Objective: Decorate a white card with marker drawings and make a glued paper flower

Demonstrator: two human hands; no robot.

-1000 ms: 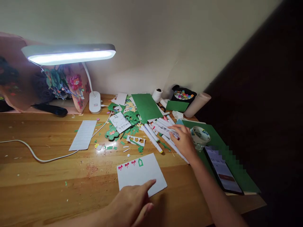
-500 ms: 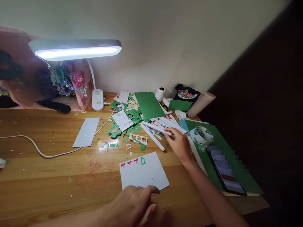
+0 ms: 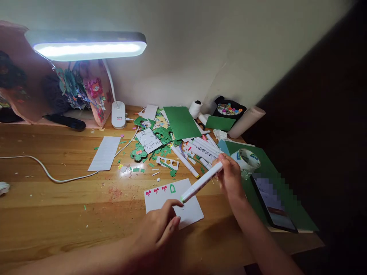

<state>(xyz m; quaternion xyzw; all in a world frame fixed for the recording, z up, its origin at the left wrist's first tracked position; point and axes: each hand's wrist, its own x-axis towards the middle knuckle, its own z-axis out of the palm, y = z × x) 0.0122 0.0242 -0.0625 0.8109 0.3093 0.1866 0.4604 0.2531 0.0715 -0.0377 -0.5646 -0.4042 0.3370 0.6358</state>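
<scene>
My right hand [image 3: 229, 173] is closed round one end of a white marker [image 3: 202, 182]. The marker slants down to the left, its light green end over a white card [image 3: 190, 212]. Beside that green end is my left hand [image 3: 160, 223], its index finger and thumb apart; whether the fingertip touches the marker I cannot tell. Three pink bows [image 3: 156, 191] and a green outlined shape [image 3: 172, 188] are drawn along the card's top edge. My left hand covers the card's lower left part. Behind it lie several loose white markers [image 3: 203, 150].
Green paper scraps [image 3: 163, 135] and a green sheet [image 3: 183, 122] lie at the back. To the right are a tape roll [image 3: 247, 160] and a phone [image 3: 273, 204] on green paper. A lit lamp [image 3: 90, 49] overhangs the left, its cable [image 3: 51, 187] crossing the table.
My right hand has lifted a marker from the pile and brought it toward me over the card. My left hand has moved slightly up and left, toward the marker's green end.
</scene>
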